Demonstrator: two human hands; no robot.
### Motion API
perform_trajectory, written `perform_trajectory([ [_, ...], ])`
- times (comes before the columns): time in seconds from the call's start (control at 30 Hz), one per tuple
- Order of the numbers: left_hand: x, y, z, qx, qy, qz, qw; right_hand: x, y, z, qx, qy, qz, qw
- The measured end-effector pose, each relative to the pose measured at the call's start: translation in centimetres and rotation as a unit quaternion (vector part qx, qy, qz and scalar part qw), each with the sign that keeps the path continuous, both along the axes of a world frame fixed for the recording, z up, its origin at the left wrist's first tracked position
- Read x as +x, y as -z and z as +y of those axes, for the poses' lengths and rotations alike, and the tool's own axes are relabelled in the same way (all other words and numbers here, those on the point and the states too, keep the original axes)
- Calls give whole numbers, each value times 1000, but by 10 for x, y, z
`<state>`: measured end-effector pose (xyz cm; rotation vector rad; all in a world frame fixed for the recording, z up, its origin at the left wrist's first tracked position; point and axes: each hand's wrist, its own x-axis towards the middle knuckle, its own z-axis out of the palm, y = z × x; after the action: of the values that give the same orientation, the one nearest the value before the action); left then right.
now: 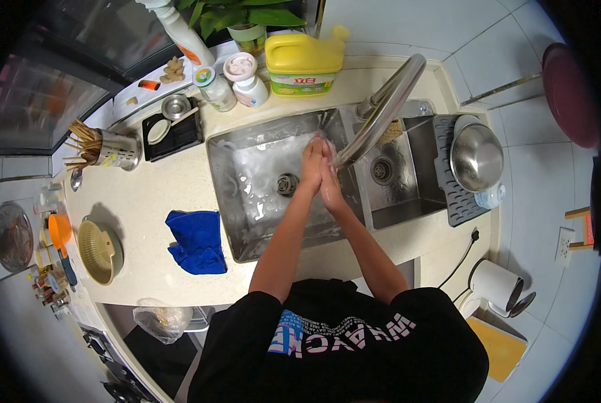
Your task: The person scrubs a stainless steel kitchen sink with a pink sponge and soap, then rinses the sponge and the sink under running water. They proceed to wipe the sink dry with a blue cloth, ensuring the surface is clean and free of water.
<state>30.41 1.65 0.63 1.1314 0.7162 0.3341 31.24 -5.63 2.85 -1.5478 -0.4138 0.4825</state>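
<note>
Both hands meet at the right part of the large steel basin [280, 238], just left of the curved faucet [381, 111]. My left hand [310, 164] lies palm to palm against my right hand [329, 178], fingers stretched away from me. The faucet's outlet is close beside the right hand. No object shows between the palms, though their inner sides are hidden. White suds and water spread over the basin floor around the drain [287, 185].
A smaller basin [414, 191] adjoins on the right, with a steel bowl [476, 157] on a grey mat [458, 208] beyond. Behind stands a yellow jug [304, 64]. Left lie a blue cloth [198, 242], a colander [97, 252] and a chopstick holder [119, 149].
</note>
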Motion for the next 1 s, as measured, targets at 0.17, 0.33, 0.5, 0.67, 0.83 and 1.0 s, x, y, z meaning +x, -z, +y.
perform_trajectory([
  [0.17,-18,12,-4,-78,45,-19,996,15,-33,-3,-107,-187,-289,933],
  [0.33,-29,10,-10,-235,8,-52,971,28,-10,-4,-187,-363,-322,854],
  [0.5,-27,10,-15,-317,-38,-74,945,25,-4,3,-119,-336,-202,912],
  [0.67,-18,14,-9,-370,-70,-111,920,-1,-8,21,2,-189,-136,972],
  [0.83,-9,31,-13,-411,-101,-207,882,14,-19,32,-108,-104,-179,972],
  [1.0,-23,-22,-5,-510,-46,-332,792,46,-36,16,-48,-92,-196,975],
])
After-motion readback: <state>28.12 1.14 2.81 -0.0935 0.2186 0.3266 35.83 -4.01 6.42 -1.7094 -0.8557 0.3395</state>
